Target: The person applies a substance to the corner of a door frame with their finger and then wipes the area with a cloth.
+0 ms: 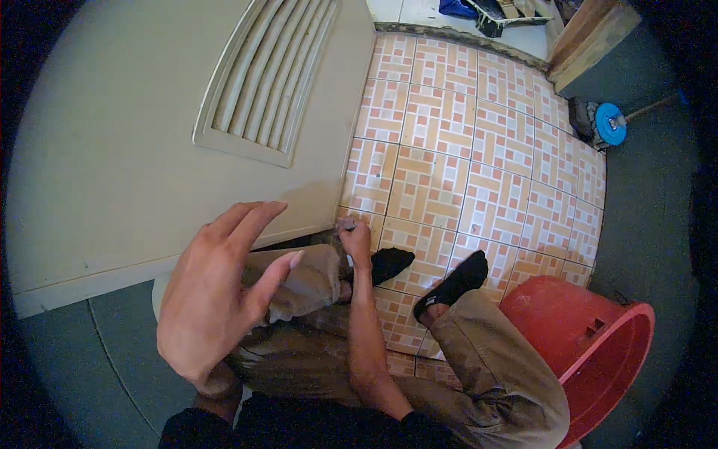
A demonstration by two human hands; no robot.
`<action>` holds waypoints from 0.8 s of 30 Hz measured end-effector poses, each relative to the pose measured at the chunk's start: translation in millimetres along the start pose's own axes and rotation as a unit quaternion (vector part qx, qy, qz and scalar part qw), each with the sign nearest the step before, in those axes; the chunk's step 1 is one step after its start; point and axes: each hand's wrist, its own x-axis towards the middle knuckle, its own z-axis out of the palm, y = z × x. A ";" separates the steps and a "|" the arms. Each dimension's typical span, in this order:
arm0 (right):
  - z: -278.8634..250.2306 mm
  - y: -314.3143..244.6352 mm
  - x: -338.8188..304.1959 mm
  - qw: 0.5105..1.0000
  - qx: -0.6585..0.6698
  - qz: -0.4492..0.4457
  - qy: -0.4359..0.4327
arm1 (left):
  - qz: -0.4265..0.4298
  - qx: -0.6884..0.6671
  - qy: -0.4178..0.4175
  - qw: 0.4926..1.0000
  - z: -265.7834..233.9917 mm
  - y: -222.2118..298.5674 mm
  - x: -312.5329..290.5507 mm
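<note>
The fingers of the right hand (355,241) are curled in tight on a small grey object (347,224), whose kind is too small to tell; it sits at their tips, beside the lower corner of a beige door (127,120), and whether it touches the door cannot be told. To the left of these fingers and much nearer the view, the left hand (209,299) is raised with its fingers spread wide from the thumb, nothing visible in their grasp. Above the left fingers, the door carries a slatted vent (271,75). Just right of the right fingers lies a foot in a black sock (393,265), and farther right a second black sock (458,283), both below brown trousers (486,359). Patterned tile floor (441,172) stretches up and right from the right fingers. Well apart to their lower right is a red bucket (550,318), beside the trouser leg. Farthest off, up and right of them, a round blue item (611,124) is near a dark wall (658,202), with a wooden frame (598,45) above it.
</note>
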 end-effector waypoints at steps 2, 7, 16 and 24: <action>-5.7 -2.5 1.5 0.998 0.053 0.022 -0.001 | -0.001 -0.002 -0.001 1.000 -3.0 4.5 1.5; -28.2 -2.6 10.4 1.000 -0.001 0.015 -0.001 | 0.019 -0.004 0.009 1.000 0.4 7.2 4.4; -12.3 -2.0 3.6 0.998 -0.014 0.033 -0.047 | 0.000 -0.002 -0.004 1.000 0.8 3.5 2.4; -23.5 -28.4 -6.5 0.995 -0.045 0.056 -0.065 | -0.010 -0.004 -0.001 1.000 2.8 -1.4 0.0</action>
